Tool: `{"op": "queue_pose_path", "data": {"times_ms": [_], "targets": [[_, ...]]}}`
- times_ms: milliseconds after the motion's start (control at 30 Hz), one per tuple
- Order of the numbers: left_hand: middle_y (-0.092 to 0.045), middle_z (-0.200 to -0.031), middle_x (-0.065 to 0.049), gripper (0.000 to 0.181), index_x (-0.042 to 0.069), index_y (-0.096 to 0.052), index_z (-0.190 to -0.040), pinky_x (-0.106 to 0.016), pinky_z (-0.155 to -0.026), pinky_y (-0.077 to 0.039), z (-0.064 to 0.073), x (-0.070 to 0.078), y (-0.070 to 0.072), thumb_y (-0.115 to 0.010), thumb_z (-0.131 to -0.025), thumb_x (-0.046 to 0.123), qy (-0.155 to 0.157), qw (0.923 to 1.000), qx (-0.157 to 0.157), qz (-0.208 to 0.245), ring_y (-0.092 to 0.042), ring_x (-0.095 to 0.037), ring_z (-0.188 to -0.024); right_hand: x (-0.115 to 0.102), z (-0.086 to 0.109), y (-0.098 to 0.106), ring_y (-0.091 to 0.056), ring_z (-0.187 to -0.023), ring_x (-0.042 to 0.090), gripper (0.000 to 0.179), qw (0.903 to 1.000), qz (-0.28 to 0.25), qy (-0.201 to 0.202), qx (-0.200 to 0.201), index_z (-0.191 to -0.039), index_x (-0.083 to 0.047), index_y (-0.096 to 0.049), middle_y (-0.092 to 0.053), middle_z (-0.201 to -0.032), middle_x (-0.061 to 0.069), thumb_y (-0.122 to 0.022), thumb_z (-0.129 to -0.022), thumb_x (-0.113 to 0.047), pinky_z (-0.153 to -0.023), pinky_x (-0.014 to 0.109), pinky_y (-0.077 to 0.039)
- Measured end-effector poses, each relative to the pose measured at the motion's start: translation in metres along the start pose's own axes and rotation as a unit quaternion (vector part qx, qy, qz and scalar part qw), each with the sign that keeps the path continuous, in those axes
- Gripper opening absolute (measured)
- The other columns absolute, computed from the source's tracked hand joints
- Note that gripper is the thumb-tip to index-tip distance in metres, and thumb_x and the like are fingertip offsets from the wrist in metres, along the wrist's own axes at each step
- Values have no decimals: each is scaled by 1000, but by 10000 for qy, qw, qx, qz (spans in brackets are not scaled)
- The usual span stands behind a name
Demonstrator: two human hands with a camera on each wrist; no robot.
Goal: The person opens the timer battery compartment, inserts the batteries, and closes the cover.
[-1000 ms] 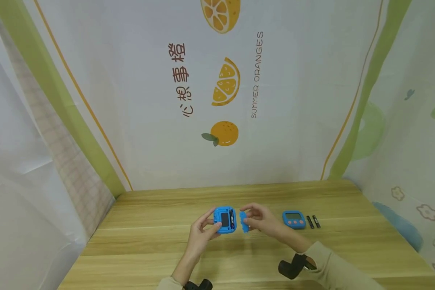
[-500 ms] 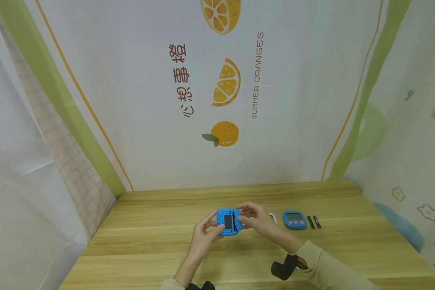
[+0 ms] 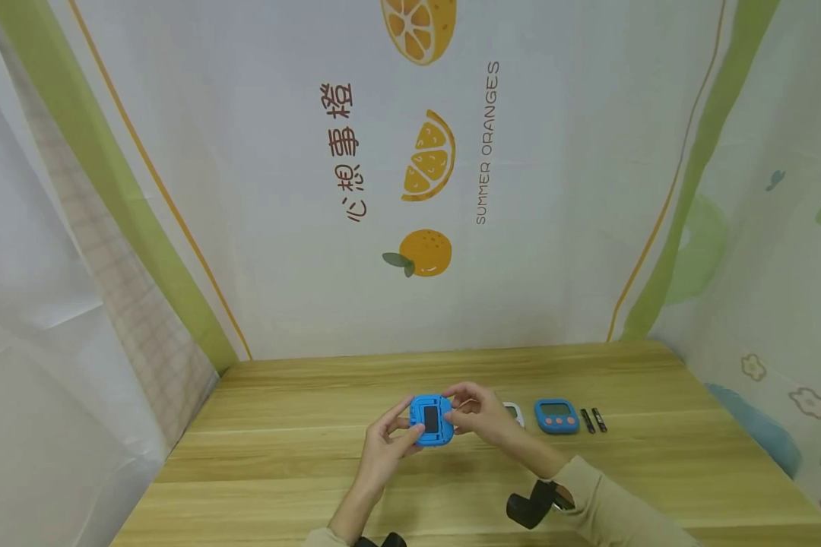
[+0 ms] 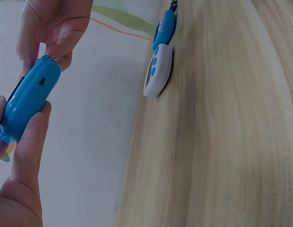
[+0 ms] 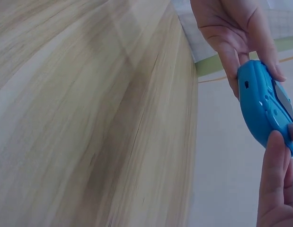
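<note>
My left hand (image 3: 381, 454) grips a blue digital timer (image 3: 432, 420) by its left side, above the table. The timer's back faces the head camera and carries a dark rectangle. At its right edge lies the blue battery cover (image 3: 446, 429), over the battery slot. My right hand (image 3: 484, 416) pinches that cover between thumb and fingers against the timer. In the right wrist view the cover lies along the back of the timer (image 5: 253, 101); whether it is fully seated I cannot tell. The batteries inside are hidden.
A second blue timer (image 3: 556, 416) with pinkish buttons lies on the wooden table (image 3: 280, 456) to the right. Two loose batteries (image 3: 598, 419) lie beside it. A white timer (image 4: 158, 71) sits partly behind my right hand in the head view. Printed curtains hang around the table.
My right hand has moved left, bringing the cover from apart to against the timer's back. The batteries that showed in the slot are now covered. The white timer has come into view.
</note>
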State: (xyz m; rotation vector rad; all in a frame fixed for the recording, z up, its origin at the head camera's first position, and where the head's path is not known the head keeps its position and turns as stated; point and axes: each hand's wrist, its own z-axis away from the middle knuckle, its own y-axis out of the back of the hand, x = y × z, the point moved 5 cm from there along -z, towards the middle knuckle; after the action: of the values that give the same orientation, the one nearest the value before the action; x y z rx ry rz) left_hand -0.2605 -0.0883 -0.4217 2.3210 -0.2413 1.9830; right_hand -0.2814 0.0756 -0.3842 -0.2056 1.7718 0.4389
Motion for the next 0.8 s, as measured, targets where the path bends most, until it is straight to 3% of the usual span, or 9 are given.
{"op": "queue_pose_path", "data": {"times_ms": [233,400,600,800], "targets": [[-54,-90,-11,54,3,-37,-133,-31,-71,-53,1,3,1,-60,-85,10,-7,10000,-28,63,-64,-22,-74,22,-7,3,-57,-75,17,38,9998,-93,-164,-77,-113,6,-50,-47,-87,8,-64,-81,-9,-65,37,-55],[-54,-91,-12,53,3,-38,-133,-35,-73,-53,2,5,0,-59,-85,10,-56,9999,-107,72,-64,-21,-74,33,-6,5,-60,-83,22,46,9975,-368,-418,-444,-118,6,-45,-56,-93,11,-64,-82,-18,-73,41,-53],[-53,-89,-11,53,0,-38,-132,-36,-73,-53,1,8,-1,-60,-84,9,-104,9997,-205,38,-64,-20,-73,39,-5,7,-60,-89,26,43,9915,-722,-516,-949,-117,6,-47,-60,-96,11,-61,-85,-19,-81,46,-48],[-52,-91,-13,54,0,-37,-133,-32,-73,-53,2,9,-3,-59,-85,10,-136,9994,-313,-51,-64,-22,-74,38,-5,6,-61,-84,22,40,9906,-764,-549,-993,-111,8,-49,-60,-89,8,-62,-84,-19,-80,46,-48]]}}
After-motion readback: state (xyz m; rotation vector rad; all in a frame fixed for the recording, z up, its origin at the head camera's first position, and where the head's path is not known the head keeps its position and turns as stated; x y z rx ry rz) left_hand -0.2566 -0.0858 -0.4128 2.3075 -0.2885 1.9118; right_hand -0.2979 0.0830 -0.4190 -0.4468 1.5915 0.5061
